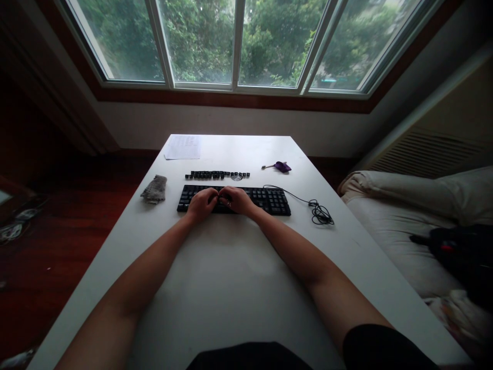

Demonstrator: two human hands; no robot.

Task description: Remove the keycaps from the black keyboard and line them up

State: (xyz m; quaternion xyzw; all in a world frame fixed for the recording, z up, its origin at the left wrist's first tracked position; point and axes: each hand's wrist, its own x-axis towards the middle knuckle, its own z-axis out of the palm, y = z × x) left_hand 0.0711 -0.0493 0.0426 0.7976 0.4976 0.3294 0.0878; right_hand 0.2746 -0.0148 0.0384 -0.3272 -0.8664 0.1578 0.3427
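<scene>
A black keyboard (277, 201) lies flat across the white table (231, 267), its cable (320, 211) bunched at the right. My left hand (203, 201) rests over the keyboard's left-centre keys with its fingers curled and closed. Close beside it, my right hand (235, 199) is closed too, fingertips bent down toward the same keys. The two hands nearly meet, and whatever their fingertips pinch is hidden. Behind the keyboard, loose black keycaps (208, 175) stand in rows. A small round, shiny object (236, 178) lies among them at the right end.
A grey cloth (154, 189) lies left of the keyboard. Farther back are papers (183, 147) and a brush with a purple part (282, 166). A couch (400, 226) with a dark bag (462, 257) stands right of the table. Windows (231, 46) fill the far wall.
</scene>
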